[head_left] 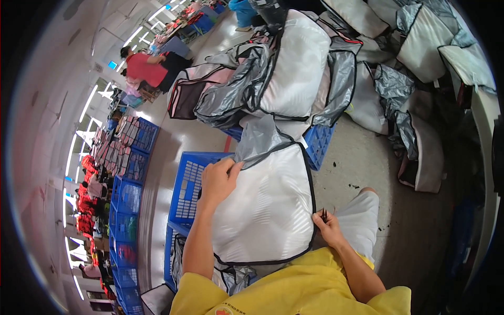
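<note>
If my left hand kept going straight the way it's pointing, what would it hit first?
Probably the grey silver flap it already touches, then the heap of silver bags on the blue crate beyond the left hand; depth is unclear.

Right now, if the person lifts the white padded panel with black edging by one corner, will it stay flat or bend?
The white padded panel would probably bend, not stay flat: its grey flap already folds upward under the left hand. It looks light for its size, since the right hand pinches only its edge. The shiny cover may be slightly slippery.
</note>
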A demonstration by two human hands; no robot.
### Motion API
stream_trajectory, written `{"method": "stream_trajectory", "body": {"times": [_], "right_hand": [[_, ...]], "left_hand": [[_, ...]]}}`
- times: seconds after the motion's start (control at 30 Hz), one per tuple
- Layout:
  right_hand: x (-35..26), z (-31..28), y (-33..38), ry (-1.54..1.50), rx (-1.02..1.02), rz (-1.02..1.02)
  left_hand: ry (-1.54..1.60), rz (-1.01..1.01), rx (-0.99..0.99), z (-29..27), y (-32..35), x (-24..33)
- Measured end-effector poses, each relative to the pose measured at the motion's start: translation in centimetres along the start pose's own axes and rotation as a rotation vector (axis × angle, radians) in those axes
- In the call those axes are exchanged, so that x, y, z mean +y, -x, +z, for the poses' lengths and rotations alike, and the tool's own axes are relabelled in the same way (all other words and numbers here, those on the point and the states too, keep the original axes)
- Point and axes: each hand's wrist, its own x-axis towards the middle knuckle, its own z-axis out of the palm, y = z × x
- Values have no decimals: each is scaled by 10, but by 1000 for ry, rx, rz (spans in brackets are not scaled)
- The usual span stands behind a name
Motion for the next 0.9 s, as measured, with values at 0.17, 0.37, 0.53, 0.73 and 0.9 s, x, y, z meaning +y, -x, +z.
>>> {"method": "stream_trajectory", "body": {"times": [0.17,0.37,0.53,0.73,0.9], "right_hand": [[-36,-1,-64,122,146,-305],[-102,25,-159,305,96,-576],[-97,28,-160,450,53,-644],[-101,26,-158,341,-94,-556],[-86,42,-149,152,-76,-224]], "left_hand": [[14,-15,74,5,26,11],[65,96,107,-9,37,37],[88,3,125,-11,40,17],[11,10,235,2,20,-9],[-108,-87,251,11,10,-37]]}}
